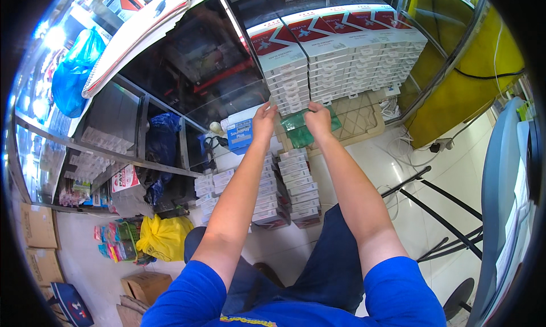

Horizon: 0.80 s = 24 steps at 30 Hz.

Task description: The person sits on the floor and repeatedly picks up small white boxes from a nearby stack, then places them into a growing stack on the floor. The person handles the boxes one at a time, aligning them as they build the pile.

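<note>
A tall stack of flat white-and-red boxes (282, 71) stands on the shelf in front of me. Both arms reach forward to its base. My left hand (264, 122) is closed at the stack's lower left edge, with its fingertips against the boxes. At the lower right edge, my right hand (318, 122) is closed in the same way, thumb upward. A wider block of matching stacked boxes (358, 51) stands right beside it on the right. Just below my hands lies green plastic sheeting (300, 134). The undersides of the gripped boxes are hidden.
Several more box stacks (298, 187) stand on the floor between my legs and the shelf. A blue carton (240, 134) sits left of my left hand. A yellow bag (165, 237) lies lower left. Black metal legs (449, 202) and loose cables (404, 150) are on the right.
</note>
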Available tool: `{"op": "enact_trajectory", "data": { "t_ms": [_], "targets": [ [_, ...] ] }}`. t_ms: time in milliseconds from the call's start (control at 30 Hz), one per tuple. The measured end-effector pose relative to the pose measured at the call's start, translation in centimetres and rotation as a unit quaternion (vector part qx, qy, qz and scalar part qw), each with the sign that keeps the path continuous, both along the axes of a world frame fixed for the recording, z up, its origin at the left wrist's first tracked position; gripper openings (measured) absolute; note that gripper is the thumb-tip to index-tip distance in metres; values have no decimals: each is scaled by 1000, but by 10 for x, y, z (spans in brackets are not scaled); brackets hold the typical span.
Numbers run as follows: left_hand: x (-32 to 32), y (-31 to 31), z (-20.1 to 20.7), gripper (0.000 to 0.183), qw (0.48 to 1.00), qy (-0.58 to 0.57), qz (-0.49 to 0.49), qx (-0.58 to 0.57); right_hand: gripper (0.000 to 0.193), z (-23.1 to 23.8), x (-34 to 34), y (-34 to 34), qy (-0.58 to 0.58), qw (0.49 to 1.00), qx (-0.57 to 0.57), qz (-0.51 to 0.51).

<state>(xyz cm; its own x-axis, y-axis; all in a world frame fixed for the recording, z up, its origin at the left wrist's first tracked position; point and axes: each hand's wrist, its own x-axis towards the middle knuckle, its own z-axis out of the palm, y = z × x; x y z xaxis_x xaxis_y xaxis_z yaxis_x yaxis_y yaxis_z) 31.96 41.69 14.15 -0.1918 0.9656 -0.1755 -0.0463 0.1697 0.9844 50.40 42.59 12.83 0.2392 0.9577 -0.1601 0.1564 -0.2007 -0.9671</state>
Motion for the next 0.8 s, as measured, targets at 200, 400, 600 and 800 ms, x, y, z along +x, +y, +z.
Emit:
{"op": "enact_trajectory", "data": {
  "t_ms": [200,400,600,800],
  "targets": [
    [-12,6,-12,45,998,-19,63,-22,52,16,7,-6,26,993,-40,112],
    [-27,10,-25,37,998,-43,42,-19,66,18,-11,-3,80,982,61,157],
    [-40,-11,-21,37,995,-38,68,-53,71,16,-10,-13,46,961,30,269],
    [-62,-78,-15,38,986,-107,112,-58,52,47,1,-42,21,925,-66,372]
  ]
}}
